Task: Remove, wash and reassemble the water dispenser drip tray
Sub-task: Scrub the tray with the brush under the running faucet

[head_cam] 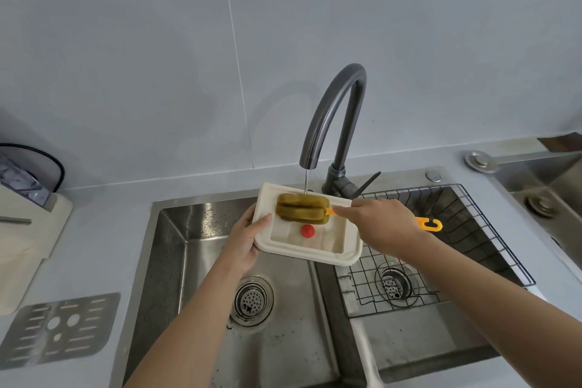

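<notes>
Head view: left hand (248,238) clamped on the left rim of the white drip tray (346,253), thumb over the edge, tilted above the sink (176,261). Right hand (382,224) wrapped round the orange-handled sponge brush (300,208), sponge pressed inside the tray under the faucet (333,113) trickle. Mid-wash, looks like. Probably next: scrub round the red float (307,231), then rinse. Metal grate (59,327) parked on the counter, well apart.

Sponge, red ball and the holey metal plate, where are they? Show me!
sponge (301,207), head view, middle of its green foam under the water stream
red ball (307,231), head view, its centre, inside the white tray
metal plate (61,329), head view, slotted face, on the counter left of the sink
</notes>
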Motion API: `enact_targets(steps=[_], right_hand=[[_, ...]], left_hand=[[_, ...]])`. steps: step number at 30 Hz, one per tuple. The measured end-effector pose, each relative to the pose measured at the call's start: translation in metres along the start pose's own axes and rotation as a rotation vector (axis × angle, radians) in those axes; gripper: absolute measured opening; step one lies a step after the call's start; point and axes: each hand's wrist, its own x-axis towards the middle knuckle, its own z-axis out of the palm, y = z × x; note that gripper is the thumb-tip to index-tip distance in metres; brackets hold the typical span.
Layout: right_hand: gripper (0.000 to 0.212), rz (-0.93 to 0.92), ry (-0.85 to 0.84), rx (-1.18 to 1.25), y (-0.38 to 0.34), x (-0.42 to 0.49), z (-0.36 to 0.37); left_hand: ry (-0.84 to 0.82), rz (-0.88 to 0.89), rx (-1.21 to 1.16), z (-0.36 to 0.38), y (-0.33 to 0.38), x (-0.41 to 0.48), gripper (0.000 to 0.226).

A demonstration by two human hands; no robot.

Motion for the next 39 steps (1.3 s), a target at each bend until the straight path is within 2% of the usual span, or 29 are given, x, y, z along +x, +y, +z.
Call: enact_targets(steps=[5,14,16,21,26,30,34,39], right_hand=[[0.062,0.023,-0.002,0.03,0.001,-0.002,0.002],[0.058,0.127,-0.089,0.134,-0.01,-0.01,0.004],[0.051,0.159,-0.116,0.13,-0.015,-0.013,0.004],[0.018,0.213,-0.185,0.149,-0.024,-0.026,0.006],[0.019,0.258,-0.231,0.236,-0.031,-0.033,0.01],[0.041,0.274,-0.257,0.293,-0.031,-0.037,0.006],[0.04,0.284,-0.2,0.377,-0.024,-0.04,0.0],[0.036,0.331,-0.088,0.461,-0.024,-0.041,-0.002]], left_hand=[[0.046,0.028,0.017,-0.004,0.009,-0.004,0.031],[0.15,0.087,0.0,-0.012,0.017,-0.017,0.028],[0.165,0.101,-0.005,-0.013,0.017,-0.019,0.031],[0.188,0.137,-0.006,-0.014,0.016,-0.025,0.047],[0.184,0.165,-0.008,-0.015,0.013,-0.032,0.043],[0.194,0.158,-0.007,-0.02,0.009,-0.037,0.052],[0.217,0.125,-0.015,-0.029,0.004,-0.04,0.06],[0.171,0.072,0.011,-0.022,0.002,-0.038,0.049]])
